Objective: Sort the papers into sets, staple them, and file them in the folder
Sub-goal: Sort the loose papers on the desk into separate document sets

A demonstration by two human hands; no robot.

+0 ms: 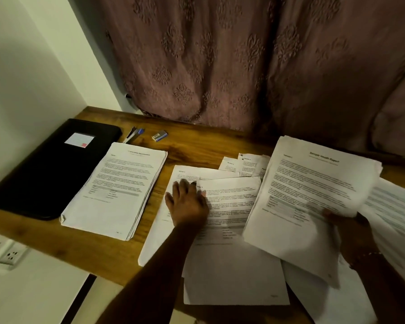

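The left hand lies flat, palm down, on the loose sheets spread over the middle of the table. Its fingers are straight and slightly splayed, pressing the top pages and curled round nothing. The fingertips reach the upper part of a printed page where two sheets overlap.

The right hand grips a sheaf of papers by its lower right edge, with the thumb on the front page and the other fingers hidden behind. The sheaf is lifted and tilted above the loose sheets, and its printed title is too blurred to read. More pages lie under and to the right of it.

A squared stack of papers rests on the table left of the left hand, not touching it. The closed black folder, with a pale label on its cover, lies just beside that stack at the far left. Behind the stack are a stapler and a small staple box, near a patterned curtain.
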